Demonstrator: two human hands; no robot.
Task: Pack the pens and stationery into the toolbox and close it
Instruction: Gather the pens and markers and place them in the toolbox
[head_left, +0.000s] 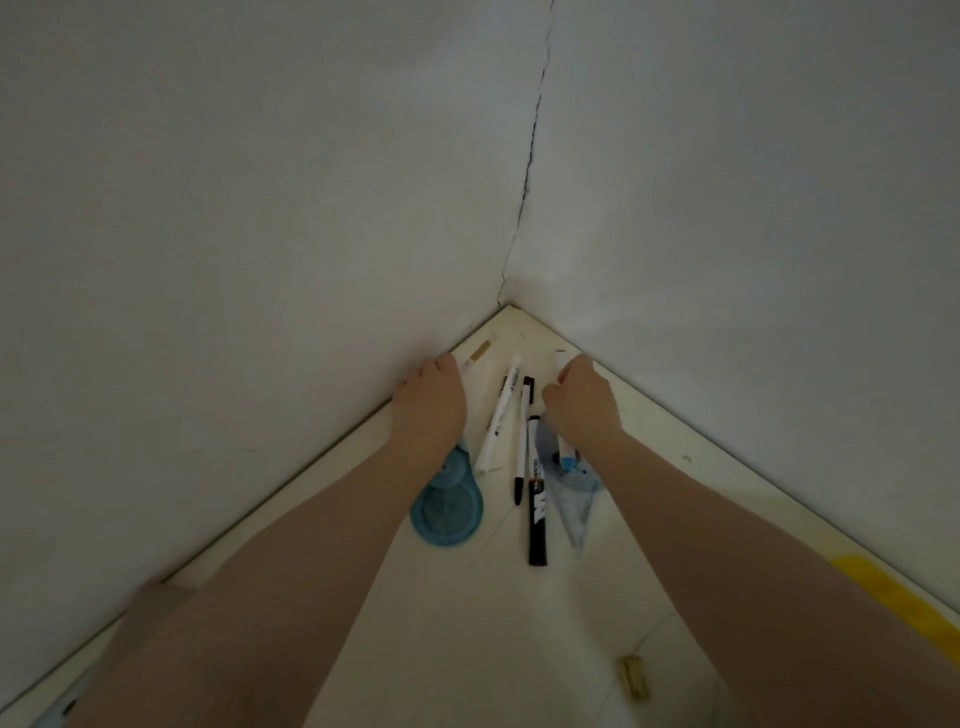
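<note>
Packing looks barely begun; the pens (501, 415) lie loose on the table (467, 623); no toolbox is visible; the right hand (579, 397) pinches a white marker (560, 359); the left hand (431, 400) lies flat, fingers relaxed.

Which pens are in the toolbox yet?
None visible: no toolbox is in view, and the pens lie on the floor between both hands.

No lettering can be read. The long black marker (536, 512) lying on the pale surface bears large white characters, and the white marker with a black-printed barrel (498, 415) beside it carries a line of dark print, but both are too blurred to make out.
</note>
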